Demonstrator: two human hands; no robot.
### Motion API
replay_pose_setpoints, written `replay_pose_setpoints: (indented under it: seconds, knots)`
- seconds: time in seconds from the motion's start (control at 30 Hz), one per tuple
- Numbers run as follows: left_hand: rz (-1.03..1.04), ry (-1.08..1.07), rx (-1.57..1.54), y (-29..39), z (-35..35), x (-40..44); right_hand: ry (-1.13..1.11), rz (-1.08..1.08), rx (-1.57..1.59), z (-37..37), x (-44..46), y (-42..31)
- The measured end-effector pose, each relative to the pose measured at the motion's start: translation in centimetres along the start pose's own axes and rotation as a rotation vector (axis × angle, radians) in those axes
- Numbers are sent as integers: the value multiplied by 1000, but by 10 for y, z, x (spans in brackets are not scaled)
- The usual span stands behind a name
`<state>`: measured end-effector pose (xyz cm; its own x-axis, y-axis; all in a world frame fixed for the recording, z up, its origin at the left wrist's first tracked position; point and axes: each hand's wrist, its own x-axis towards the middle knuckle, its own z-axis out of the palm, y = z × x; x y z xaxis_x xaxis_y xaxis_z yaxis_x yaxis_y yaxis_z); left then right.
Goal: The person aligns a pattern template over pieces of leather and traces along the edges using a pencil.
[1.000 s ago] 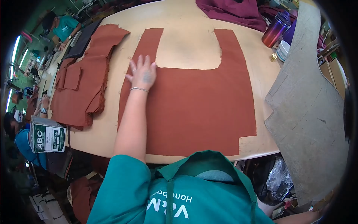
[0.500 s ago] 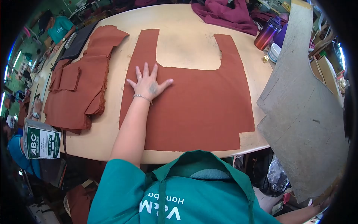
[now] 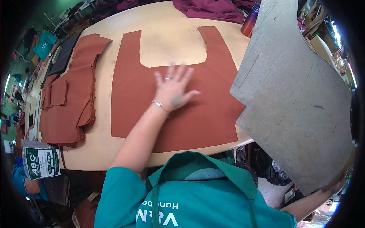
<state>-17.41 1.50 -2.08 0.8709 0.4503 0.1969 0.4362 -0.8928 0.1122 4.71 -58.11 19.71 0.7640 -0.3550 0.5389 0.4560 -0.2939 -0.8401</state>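
Observation:
My left hand [image 3: 173,89] lies over a rust-brown cut fabric panel [image 3: 197,117], its fingers spread and slightly blurred; it holds nothing. The panel lies flat on the table, with two upright arms and a curved cut-out between them. At the lower right, my right hand [image 3: 336,187] grips the bottom edge of a large grey pattern board [image 3: 296,98]; the fingers are partly hidden. Pencil-like lines and a notch mark the board, which stands raised and covers part of the panel's right edge.
Stacked rust-brown fabric pieces [image 3: 64,114] lie left on the pale table [image 3: 171,34]. An ABC-labelled container [image 3: 41,161] is at the left edge. Maroon cloth [image 3: 209,9] and a red-and-purple bottle [image 3: 250,22] sit at the back. A co-worker [image 3: 45,45] is at the far left.
My left hand has slid right across the fabric panel, toward its middle. The grey board has shifted left and now overlaps the panel's right side. The whole view has turned a little.

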Motion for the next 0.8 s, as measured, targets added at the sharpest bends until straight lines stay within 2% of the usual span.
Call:
replay_pose_setpoints:
  seconds: [0.07, 0.17, 0.27, 0.5, 0.6, 0.63, 0.7, 0.73, 0.77, 0.8]
  knots:
    - [89, -25, -80, 30, 9, 33, 12, 0, -5, -7, -6, -2]
    - [62, -117, -164, 55, 19, 96, 46, -1, -21, -19, -19, -3]
    - [-85, -165, -191, 63, 34, 148, 88, -9, -43, -30, -34, -7]
    - [-161, -220, -82, 58, 53, 178, 164, -11, -144, -36, -58, -16]
    - [-102, -27, -236, 52, 62, 175, 165, -8, -167, -21, -65, -14]
    - [-55, 198, -247, 52, 64, 167, 165, -21, -169, -15, -68, -13]
    - [75, 353, -833, 49, 64, 153, 127, -41, -182, 1, -69, -10]
    - [58, 287, -1273, 60, 68, 140, 107, -54, -182, 10, -70, -8]
    - [-82, -34, -1646, 72, 35, 113, 80, -66, -184, 20, -71, -6]
    - [-225, -282, -1862, 79, 5, 91, 55, -77, -183, 29, -74, -4]
